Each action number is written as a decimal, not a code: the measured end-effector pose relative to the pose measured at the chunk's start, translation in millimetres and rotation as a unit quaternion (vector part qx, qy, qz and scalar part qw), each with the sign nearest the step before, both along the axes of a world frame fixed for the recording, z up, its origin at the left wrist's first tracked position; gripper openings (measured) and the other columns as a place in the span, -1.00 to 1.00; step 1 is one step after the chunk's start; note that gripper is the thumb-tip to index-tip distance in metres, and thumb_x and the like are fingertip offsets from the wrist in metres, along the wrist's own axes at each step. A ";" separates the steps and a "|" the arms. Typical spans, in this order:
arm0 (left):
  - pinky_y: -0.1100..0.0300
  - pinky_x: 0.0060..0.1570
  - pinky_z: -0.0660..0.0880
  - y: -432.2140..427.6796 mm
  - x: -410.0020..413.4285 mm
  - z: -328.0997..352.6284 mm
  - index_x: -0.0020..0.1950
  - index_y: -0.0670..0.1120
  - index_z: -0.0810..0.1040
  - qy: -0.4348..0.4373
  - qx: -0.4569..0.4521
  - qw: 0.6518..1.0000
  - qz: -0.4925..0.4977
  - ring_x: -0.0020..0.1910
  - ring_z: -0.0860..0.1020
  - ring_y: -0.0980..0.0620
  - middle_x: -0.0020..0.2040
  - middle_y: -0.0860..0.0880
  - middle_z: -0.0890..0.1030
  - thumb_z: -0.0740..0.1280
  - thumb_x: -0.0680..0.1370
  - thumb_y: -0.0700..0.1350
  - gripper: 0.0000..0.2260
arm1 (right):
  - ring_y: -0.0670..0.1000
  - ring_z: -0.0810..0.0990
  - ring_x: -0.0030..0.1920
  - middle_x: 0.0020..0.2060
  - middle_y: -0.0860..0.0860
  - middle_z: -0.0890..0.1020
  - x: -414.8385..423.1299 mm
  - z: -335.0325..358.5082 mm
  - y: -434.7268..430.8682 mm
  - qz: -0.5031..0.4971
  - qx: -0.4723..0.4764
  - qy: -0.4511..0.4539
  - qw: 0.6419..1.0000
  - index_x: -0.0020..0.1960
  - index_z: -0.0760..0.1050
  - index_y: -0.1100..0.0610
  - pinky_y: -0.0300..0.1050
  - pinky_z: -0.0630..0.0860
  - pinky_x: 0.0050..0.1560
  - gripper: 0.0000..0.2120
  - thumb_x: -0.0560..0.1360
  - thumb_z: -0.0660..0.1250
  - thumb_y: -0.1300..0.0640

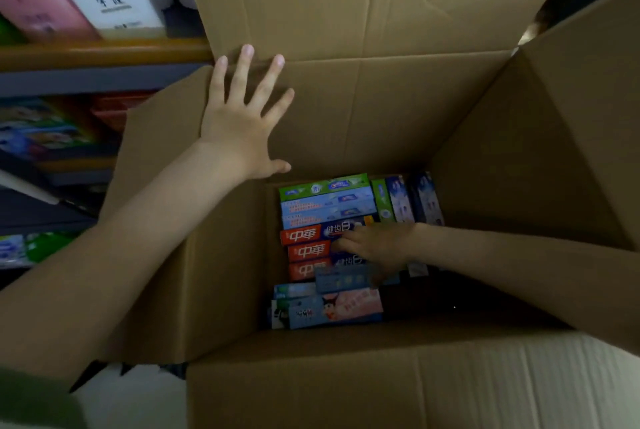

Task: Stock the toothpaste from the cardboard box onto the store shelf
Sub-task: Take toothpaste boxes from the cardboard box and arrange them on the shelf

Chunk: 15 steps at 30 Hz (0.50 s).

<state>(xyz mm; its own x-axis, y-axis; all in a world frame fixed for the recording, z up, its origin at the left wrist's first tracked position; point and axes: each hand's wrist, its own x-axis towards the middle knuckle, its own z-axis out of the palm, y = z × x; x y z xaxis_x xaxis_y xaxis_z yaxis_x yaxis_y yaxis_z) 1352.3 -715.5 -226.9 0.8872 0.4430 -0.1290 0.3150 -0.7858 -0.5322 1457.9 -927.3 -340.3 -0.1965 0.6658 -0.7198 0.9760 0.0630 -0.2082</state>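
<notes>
While the left hand [242, 124] splays flat on the cardboard box [398, 110] rim, the right hand [377, 245], grip unclear, touches toothpaste cartons [329, 207].

One cardboard box [485, 124] holds every toothpaste carton. Three red-and-blue cartons [304, 251] lie in a row, with two pale blue cartons [325, 209] and one green carton [322, 184] beyond them. Three narrower cartons stand at the far right: one green upright carton [382, 200] and two white-and-blue cartons [401, 202]. There is one pink cartoon carton [349, 305] and one blurred blue carton [343, 278]. Two hands show: left hand [242, 124] and right hand [377, 245].
</notes>
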 end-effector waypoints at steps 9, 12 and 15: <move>-0.28 0.41 -0.28 -0.5 1.2 1.6 0.57 0.08 -0.21 0.024 0.017 1.000 0.005 0.46 -0.41 -0.33 0.48 -0.14 -0.49 0.03 0.38 0.55 -0.06 | 0.14 0.19 0.46 0.50 0.08 0.12 -22.7 -26.2 -12.4 -0.074 -0.107 0.045 0.990 0.56 -0.16 -0.02 0.08 0.29 0.37 0.04 0.36 0.43 -0.28; -0.29 0.41 -0.29 -0.4 3.1 2.1 0.57 0.08 -0.21 0.038 0.020 0.999 0.011 0.45 -0.42 -0.33 0.46 -0.14 -0.51 0.02 0.37 0.55 -0.05 | 0.12 0.23 0.44 0.49 0.08 0.16 -24.2 -28.7 -12.8 -0.094 -0.088 0.044 0.991 0.56 -0.09 0.03 0.03 0.31 0.35 -0.02 0.39 0.44 -0.20; -0.29 0.40 -0.30 0.5 3.3 3.0 0.57 0.08 -0.21 0.043 0.021 0.999 0.015 0.44 -0.43 -0.34 0.46 -0.14 -0.52 0.03 0.37 0.56 -0.05 | 0.10 0.29 0.39 0.45 0.11 0.23 -15.6 -29.5 -6.7 -0.105 -0.093 0.043 0.989 0.54 0.03 0.12 -0.04 0.35 0.31 -0.12 0.43 0.42 -0.14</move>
